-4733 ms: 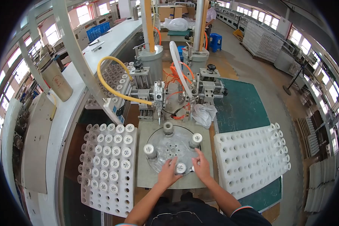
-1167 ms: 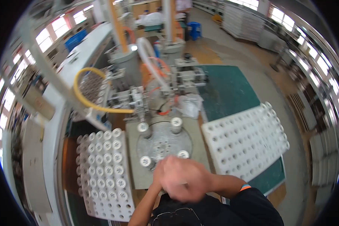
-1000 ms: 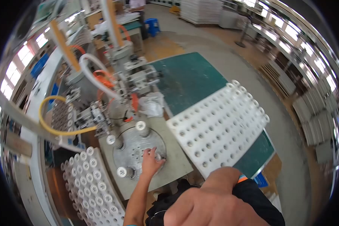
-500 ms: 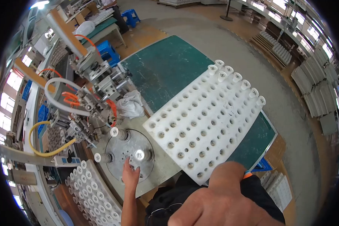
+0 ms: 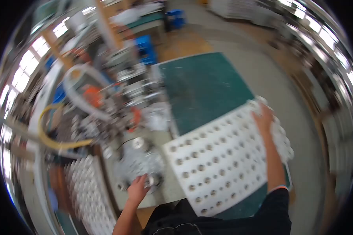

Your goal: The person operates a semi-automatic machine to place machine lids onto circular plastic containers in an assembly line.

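My left hand [image 5: 137, 188] is at the near side of a round metal turntable [image 5: 135, 166], its fingers curled against a white round part [image 5: 150, 180]; blur hides the exact grip. Another white round part [image 5: 138, 143] stands at the turntable's far side. My right hand [image 5: 264, 119] reaches over the far right of a white board with rows of holes [image 5: 208, 160]. Its thumb and fingers are apart, close to white cup-like parts [image 5: 259, 100] along the board's far edge. Motion blurs the fingertips there.
A machine with hoses and metal cylinders [image 5: 135, 92] stands behind the turntable. At the left, a tray holds several rows of white parts [image 5: 88, 196]. The board lies on a green-topped table [image 5: 204, 86]. A blue stool [image 5: 145, 49] stands farther back.
My right hand has gone from close in front of the camera to the board's far edge. My left fingers have moved onto a white part at the turntable. The whole view has shifted.
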Demonstrator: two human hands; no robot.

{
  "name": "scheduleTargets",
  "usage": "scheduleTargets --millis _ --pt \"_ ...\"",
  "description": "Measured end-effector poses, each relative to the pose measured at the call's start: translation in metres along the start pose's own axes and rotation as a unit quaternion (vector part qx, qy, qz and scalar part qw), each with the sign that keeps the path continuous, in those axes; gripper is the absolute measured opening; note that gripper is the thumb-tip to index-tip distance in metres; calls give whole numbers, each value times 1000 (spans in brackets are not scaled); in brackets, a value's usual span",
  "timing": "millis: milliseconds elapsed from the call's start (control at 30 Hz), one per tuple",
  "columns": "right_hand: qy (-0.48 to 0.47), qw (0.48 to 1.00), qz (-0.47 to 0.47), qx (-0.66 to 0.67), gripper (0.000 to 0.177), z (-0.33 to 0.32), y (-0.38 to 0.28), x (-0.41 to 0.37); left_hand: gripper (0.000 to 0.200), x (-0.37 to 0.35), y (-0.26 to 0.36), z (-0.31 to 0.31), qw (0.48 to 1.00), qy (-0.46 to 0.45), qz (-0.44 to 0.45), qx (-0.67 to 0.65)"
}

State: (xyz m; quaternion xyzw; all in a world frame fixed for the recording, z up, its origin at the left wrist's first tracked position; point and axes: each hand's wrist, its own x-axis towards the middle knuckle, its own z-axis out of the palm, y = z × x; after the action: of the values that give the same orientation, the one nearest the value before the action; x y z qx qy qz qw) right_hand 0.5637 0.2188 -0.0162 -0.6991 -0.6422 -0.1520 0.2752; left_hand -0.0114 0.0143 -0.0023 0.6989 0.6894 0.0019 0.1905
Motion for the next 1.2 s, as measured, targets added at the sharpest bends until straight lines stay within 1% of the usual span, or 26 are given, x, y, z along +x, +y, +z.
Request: scheduleTargets --millis 100,167,200,233,267,300,333,367,400,433,467,567,633,700,733,767,800,833,867,900,933,967,1033,1100,1167,1200 --pt "-77 988 10 -132 57 27 19 13 59 -17 8 -11 996 44 -46 -58" --pt "-28 988 -52 -139 52 33 14 25 61 -36 4 -13 988 33 -95 -118" --pt "-70 981 -13 -183 50 36 10 25 62 -48 4 -19 982 18 -117 -149" --pt "-77 980 -10 -182 49 51 20 22 62 -63 -2 -19 977 30 -149 -147" --pt "-128 976 42 -172 49 59 23 21 63 -79 -8 -19 970 41 -167 -174" --pt "-66 983 12 -172 50 62 17 16 63 -97 -15 -20 960 55 -187 -201" --pt "-120 974 51 -183 50 47 -6 19 63 -115 -24 -18 947 74 -220 -222" --pt "-85 981 -12 -172 50 73 34 17 63 -138 -35 -15 939 88 -250 -220" --pt "-97 983 -54 -148 49 105 84 24 63 -161 -47 -11 926 127 -274 -227" --pt "-181 981 6 -72 49 95 82 36 63 -180 -60 -6 913 165 -290 -233" --pt "-181 979 65 64 49 91 75 43 63 -205 -79 6 908 247 -278 -192" --pt "-132 989 34 64 49 90 37 38 68 -276 -142 4 826 319 -426 -185" --pt "-78 995 8 53 49 80 7 33 61 -318 -208 6 774 396 -485 -97" --pt "-23 999 -16 38 48 61 -25 24 61 -350 -267 -6 716 414 -554 -98" --pt "-45 995 -15 83 46 38 -85 1 61 -360 -292 -14 699 417 -575 -87" --pt "-72 978 -23 196 44 33 -116 -22 61 -366 -314 -20 702 414 -572 -92" --pt "-89 947 35 308 42 24 -163 -49 61 -369 -335 -26 694 394 -596 -90" --pt "-162 932 87 312 42 -18 -235 -75 60 -369 -355 -30 687 372 -618 -89" --pt "-189 918 79 339 44 -30 -273 -99 60 -367 -374 -36 682 318 -651 -103" --pt "-233 910 54 339 46 -53 -316 -120 60 -366 -391 -35 694 313 -639 -110" --pt "-193 921 -33 336 48 -52 -338 -143 62 -365 -406 -30 720 256 -637 -102" --pt "-261 889 -19 376 50 -73 -375 -157 65 -365 -420 -22 745 196 -630 -93" --pt "-307 859 -16 410 54 -101 -441 -181 63 -375 -460 14 799 170 -572 -74" --pt "-302 860 -94 401 54 -96 -474 -205 70 -387 -470 9 869 137 -468 -80" --pt "-344 859 -118 360 54 -107 -520 -218 85 -396 -454 9 866 234 -430 -106" --pt "-369 852 -129 347 54 -101 -535 -226 91 -399 -446 5 867 249 -425 -82"
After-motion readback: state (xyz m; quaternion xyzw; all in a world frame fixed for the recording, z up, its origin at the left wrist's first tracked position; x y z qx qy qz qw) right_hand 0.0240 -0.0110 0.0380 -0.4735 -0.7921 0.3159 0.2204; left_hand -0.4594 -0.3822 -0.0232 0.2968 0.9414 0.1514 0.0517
